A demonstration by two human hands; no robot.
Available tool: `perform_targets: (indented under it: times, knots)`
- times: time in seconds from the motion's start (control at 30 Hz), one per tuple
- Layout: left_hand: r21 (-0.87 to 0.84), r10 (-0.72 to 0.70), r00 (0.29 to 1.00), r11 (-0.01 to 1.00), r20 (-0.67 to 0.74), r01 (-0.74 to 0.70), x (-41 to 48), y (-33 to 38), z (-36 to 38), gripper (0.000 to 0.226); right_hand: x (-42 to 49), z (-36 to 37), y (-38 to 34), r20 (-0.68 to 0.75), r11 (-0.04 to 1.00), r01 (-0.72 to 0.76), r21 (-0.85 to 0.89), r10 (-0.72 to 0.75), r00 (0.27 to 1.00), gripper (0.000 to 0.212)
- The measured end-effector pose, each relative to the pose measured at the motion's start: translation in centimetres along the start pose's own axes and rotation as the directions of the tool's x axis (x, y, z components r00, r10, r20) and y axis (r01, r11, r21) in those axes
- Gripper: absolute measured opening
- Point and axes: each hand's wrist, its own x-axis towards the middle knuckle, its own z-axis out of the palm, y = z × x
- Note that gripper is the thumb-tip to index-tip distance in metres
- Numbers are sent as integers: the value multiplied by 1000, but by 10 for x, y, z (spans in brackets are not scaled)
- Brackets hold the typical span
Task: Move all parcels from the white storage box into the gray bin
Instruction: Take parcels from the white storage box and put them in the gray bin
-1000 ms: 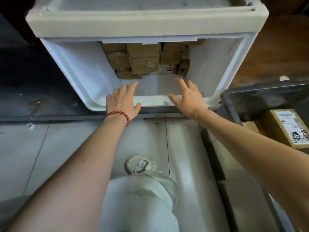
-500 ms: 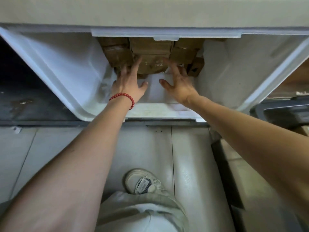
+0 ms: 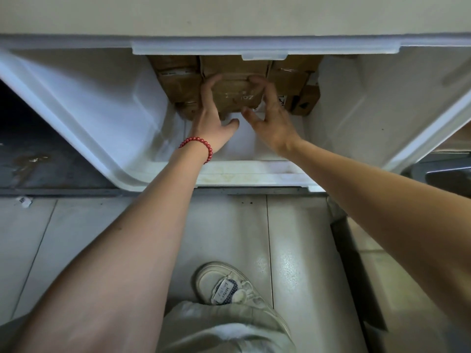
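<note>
While the large white plastic storage box gapes open toward the person, only a dark corner of the gray bin shows at the far right, well apart from the hands. A stack of brown cardboard parcels sits against the box's back wall. The middle brown cardboard parcel, marked with pale handwriting, lies at the stack's front, between both hands. The left hand grips its left edge, fingers curled over the top and thumb spread below; the right hand clasps its right edge likewise. A red bead bracelet circles the left wrist.
</note>
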Motion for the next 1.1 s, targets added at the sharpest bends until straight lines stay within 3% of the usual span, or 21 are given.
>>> perform_targets:
  times: [0.3, 0.63, 0.8, 0.93, 1.1]
  knots:
    - [-57, -71, 996, 996, -48, 68, 7, -9, 3, 72, 2, -1, -2, -7, 997, -35, 62, 36, 999, 54]
    - [-24, -45, 992, 999, -121, 43, -5, -4, -1, 73, -14, 8, -4, -66, 984, -151, 99, 158, 985, 71]
    - [15, -75, 995, 997, -61, 76, -12, -5, -8, 80, -17, 5, -7, -85, 963, -237, 128, 249, 965, 78]
    - [-60, -170, 985, 984, -42, 168, -15, -1, -9, 91, -20, 5, -21, -99, 925, -295, 237, 326, 940, 84]
    - [-74, -240, 970, 968, 29, 241, -17, 8, -22, 99, -26, -5, -35, -79, 927, -322, 191, 341, 937, 65]
